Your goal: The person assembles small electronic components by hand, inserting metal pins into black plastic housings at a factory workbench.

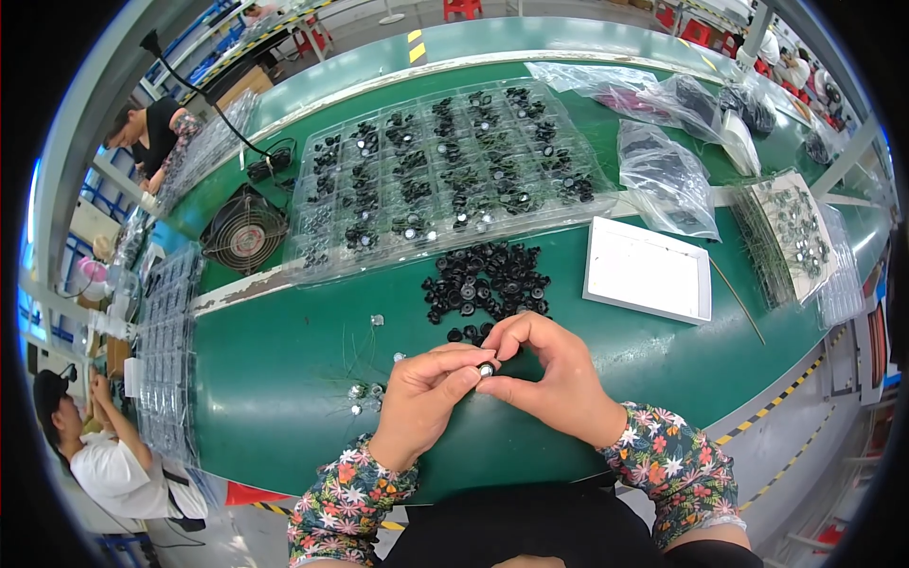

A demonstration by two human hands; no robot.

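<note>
In front of me, a small round black part with a shiny silver-white centre is pinched between the fingertips of both hands. My left hand grips its left side with thumb and forefinger. My right hand closes on it from the right, thumb below and fingers above. Just beyond the fingers lies a pile of loose black round parts, with a few of them partly hidden by my right hand. Left of my left hand are several small shiny pieces with thin green wires.
Clear compartment trays filled with black parts span the table's far side. A white shallow box sits at right, near a thin stick, plastic bags and a wired stack. A fan stands left. Two people work at left.
</note>
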